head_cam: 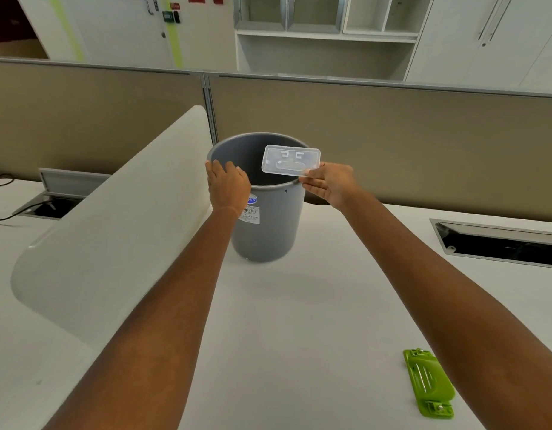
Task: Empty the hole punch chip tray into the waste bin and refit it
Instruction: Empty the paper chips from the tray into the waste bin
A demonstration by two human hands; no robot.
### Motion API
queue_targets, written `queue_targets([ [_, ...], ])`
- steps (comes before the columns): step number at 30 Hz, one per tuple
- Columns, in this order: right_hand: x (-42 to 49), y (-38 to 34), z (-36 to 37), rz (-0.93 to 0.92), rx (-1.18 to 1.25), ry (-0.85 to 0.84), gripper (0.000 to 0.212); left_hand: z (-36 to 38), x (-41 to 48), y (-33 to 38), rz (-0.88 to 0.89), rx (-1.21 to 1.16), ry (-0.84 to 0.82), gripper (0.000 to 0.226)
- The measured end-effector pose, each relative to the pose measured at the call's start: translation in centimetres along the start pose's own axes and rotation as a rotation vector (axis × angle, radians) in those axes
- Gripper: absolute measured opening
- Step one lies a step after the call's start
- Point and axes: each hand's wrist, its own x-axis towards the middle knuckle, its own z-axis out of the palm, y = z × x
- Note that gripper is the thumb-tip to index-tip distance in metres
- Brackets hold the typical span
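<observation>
A grey waste bin (268,231) stands on the white desk, slightly tilted toward me. My left hand (226,184) grips its near-left rim. My right hand (329,184) pinches the lower right corner of a clear plastic chip tray (288,159), which is held on edge above the bin's mouth with its inner side facing me. The green hole punch (428,383) lies on the desk at the lower right, beside my right forearm, without its tray.
A curved white divider (113,218) rises on the left of the desk. Beige partition panels (392,135) close off the back. Open cable hatches sit at the left (48,206) and at the right (498,243).
</observation>
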Motion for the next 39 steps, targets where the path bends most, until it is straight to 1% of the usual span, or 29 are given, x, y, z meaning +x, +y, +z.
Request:
queue_targets([
  [4, -0.3, 0.1, -0.1, 0.043, 0.032, -0.009, 0.034, -0.1, 0.0, 0.1, 0.000, 0.012, 0.012, 0.044],
  [6, -0.2, 0.1, -0.3, 0.045, 0.024, -0.012, 0.033, -0.4, 0.0, 0.5, 0.067, -0.028, 0.054, 0.044],
  [8, -0.2, 0.1, -0.4, 0.037, 0.014, -0.018, 0.034, -0.7, -0.5, 1.5, 0.164, -0.201, 0.115, 0.041],
  [10, -0.2, 0.1, -0.6, 0.020, 0.027, -0.033, 0.036, -0.9, -1.2, 2.9, 0.189, -0.400, 0.152, 0.035],
  [13, -0.7, 0.2, -1.0, -0.013, 0.061, -0.055, 0.035, -1.2, -2.0, 4.6, 0.147, -0.517, 0.137, 0.032],
  [16, -1.3, 0.4, -1.5, -0.061, 0.058, -0.086, 0.025, -1.4, -2.5, 5.6, 0.116, -0.559, 0.101, 0.037],
  [18, -1.6, 0.7, -1.8, -0.090, 0.038, -0.104, 0.017, -1.4, -2.9, 6.2, 0.093, -0.640, 0.063, 0.039],
  [25, -2.9, 1.7, -2.9, -0.098, 0.062, -0.123, 0.018, -1.0, -5.1, 7.3, -0.136, -1.081, -0.115, 0.035],
  [27, -3.3, 1.9, -3.4, -0.096, 0.065, -0.125, 0.023, -0.9, -5.9, 7.5, -0.183, -1.171, -0.153, 0.034],
  [33, -5.0, 2.6, -5.6, -0.111, 0.007, -0.107, 0.029, 0.1, -8.2, 7.9, -0.237, -1.259, -0.229, 0.034],
  [35, -5.4, 2.9, -6.3, -0.118, -0.025, -0.091, 0.026, 0.7, -8.9, 7.8, -0.262, -1.292, -0.251, 0.032],
  [39, -6.6, 4.1, -7.9, -0.129, -0.110, -0.039, 0.023, 2.3, -10.5, 7.9, -0.389, -1.276, -0.331, 0.033],
])
